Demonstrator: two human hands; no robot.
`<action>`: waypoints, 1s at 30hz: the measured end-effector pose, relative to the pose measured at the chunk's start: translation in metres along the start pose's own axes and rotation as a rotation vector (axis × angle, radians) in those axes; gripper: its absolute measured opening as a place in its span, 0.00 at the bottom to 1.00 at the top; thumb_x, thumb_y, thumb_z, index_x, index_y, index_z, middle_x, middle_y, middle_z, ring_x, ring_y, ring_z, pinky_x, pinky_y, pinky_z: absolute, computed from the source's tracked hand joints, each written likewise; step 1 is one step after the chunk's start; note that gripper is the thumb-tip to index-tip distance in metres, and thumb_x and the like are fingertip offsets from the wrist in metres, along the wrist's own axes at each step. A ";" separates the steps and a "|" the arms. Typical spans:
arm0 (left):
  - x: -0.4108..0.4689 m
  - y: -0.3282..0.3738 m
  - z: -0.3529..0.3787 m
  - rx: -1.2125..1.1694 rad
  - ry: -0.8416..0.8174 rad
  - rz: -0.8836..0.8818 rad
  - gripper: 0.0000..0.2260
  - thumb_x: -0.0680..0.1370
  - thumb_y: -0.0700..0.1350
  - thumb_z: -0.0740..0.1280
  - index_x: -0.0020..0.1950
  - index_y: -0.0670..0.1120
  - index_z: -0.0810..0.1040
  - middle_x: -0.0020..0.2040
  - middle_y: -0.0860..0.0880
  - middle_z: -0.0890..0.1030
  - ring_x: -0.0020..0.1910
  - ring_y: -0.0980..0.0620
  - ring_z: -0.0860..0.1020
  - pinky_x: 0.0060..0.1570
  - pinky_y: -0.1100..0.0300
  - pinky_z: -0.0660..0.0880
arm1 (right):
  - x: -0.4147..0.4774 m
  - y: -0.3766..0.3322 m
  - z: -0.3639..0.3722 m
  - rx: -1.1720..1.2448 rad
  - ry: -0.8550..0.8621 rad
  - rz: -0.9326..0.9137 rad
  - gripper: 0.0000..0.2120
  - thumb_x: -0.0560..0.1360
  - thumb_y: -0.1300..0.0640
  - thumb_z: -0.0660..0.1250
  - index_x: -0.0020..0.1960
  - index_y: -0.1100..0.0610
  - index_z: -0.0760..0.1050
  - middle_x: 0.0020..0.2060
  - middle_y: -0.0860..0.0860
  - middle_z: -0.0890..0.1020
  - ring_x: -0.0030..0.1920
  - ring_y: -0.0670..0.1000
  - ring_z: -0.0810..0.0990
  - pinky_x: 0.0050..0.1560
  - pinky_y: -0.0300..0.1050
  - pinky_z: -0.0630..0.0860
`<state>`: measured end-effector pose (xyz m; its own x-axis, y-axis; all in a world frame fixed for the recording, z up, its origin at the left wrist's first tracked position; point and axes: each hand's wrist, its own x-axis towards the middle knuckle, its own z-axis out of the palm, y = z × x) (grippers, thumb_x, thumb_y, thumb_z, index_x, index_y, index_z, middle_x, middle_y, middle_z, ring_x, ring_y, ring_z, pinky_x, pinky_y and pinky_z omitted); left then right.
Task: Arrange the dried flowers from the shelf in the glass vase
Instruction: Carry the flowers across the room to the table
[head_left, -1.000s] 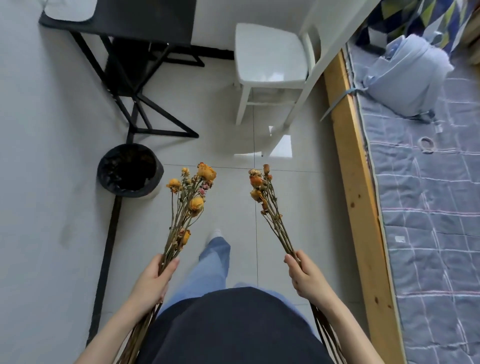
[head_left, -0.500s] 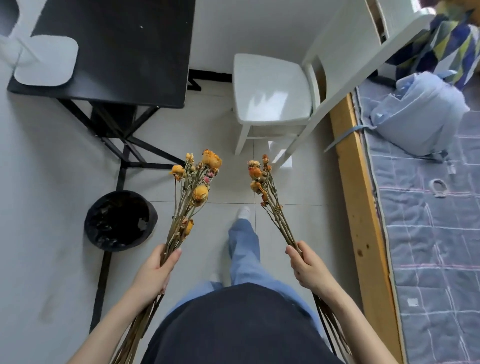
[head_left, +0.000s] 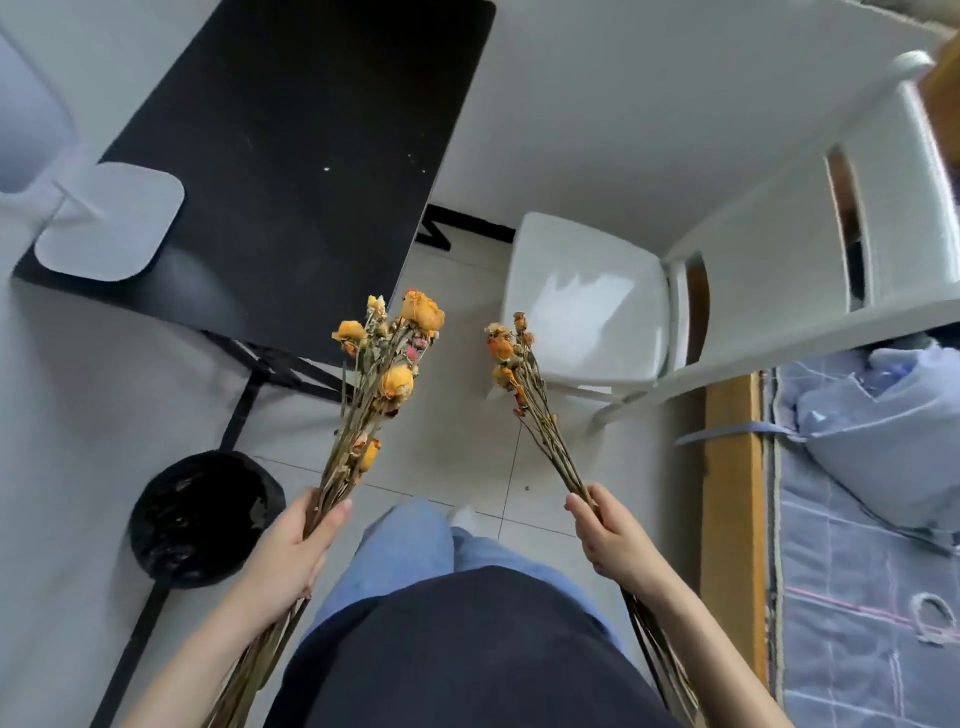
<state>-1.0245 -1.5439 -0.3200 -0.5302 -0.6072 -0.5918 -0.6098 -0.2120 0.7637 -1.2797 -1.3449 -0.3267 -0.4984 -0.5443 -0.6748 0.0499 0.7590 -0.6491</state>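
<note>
Two dried-flower bunches, orange-yellow heads up: fuller left bunch (head_left: 387, 374), thinner right bunch (head_left: 519, 374), stems trailing down.

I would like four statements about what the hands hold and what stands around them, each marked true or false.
1. Each hand holds a bunch of dried flowers. True: left hand, right hand.
2. The bunch in the right hand is the fuller one. False: the left bunch is fuller.
3. A glass vase stands on the black table. False: no vase is visible.
4. A white chair stands right of the table. True.
</note>
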 end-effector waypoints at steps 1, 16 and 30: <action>0.009 0.011 0.000 -0.010 0.001 0.004 0.10 0.77 0.53 0.61 0.50 0.47 0.71 0.23 0.50 0.65 0.19 0.55 0.63 0.21 0.62 0.65 | 0.011 -0.009 -0.007 0.000 -0.005 -0.004 0.15 0.80 0.51 0.57 0.47 0.65 0.63 0.27 0.47 0.63 0.24 0.46 0.58 0.22 0.38 0.56; 0.169 0.110 -0.056 -0.105 0.071 0.001 0.07 0.79 0.49 0.60 0.48 0.45 0.70 0.21 0.51 0.65 0.18 0.56 0.63 0.19 0.64 0.63 | 0.168 -0.140 -0.050 -0.042 -0.040 -0.061 0.12 0.80 0.50 0.58 0.40 0.54 0.62 0.25 0.44 0.63 0.24 0.46 0.59 0.21 0.36 0.56; 0.222 0.123 -0.082 -0.336 0.305 -0.136 0.09 0.78 0.52 0.60 0.44 0.47 0.70 0.25 0.50 0.64 0.21 0.53 0.62 0.22 0.60 0.63 | 0.291 -0.286 -0.059 -0.307 -0.242 -0.210 0.11 0.81 0.52 0.56 0.44 0.59 0.65 0.26 0.46 0.64 0.22 0.44 0.60 0.20 0.34 0.60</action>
<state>-1.1686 -1.7672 -0.3365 -0.2307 -0.7432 -0.6281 -0.4103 -0.5110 0.7553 -1.4900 -1.6998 -0.3167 -0.2516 -0.7382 -0.6259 -0.3087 0.6741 -0.6710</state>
